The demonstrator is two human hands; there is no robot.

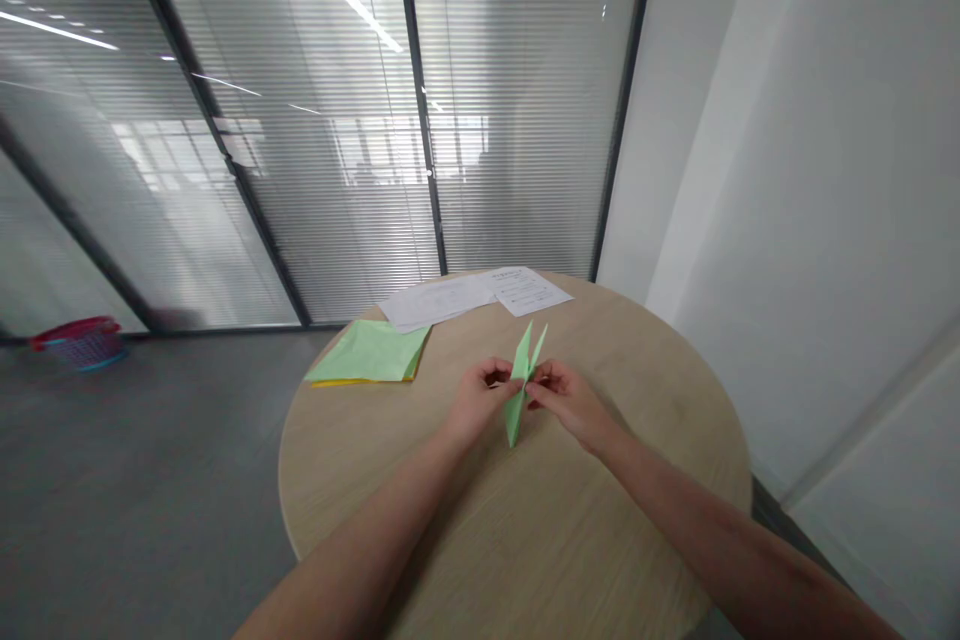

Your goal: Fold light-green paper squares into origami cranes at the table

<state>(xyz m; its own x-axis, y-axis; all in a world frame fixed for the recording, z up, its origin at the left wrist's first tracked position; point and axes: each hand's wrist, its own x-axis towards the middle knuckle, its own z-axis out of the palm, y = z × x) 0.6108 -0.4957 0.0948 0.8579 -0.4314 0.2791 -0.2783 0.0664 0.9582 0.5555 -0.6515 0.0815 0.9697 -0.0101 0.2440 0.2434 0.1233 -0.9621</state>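
Observation:
A piece of folded green paper [515, 412] is held upright over the round wooden table [600, 540]. Two narrow points of it rise at the top, and one long point reaches down. My left hand [484, 392] pinches its left side between thumb and fingers. From the right, my right hand [564, 394] grips the same folded paper near its middle, thumb and fingertips closed on it. The fingertips of both hands almost meet at the paper and hide part of its folds.
Green sheets [371, 350] with a yellow edge beneath lie at the table's left. Printed white papers [532, 292] lie at the far edge. A red and blue basket [84, 342] stands on the floor at left. Glass panels with blinds and a white wall [832, 220] surround the table.

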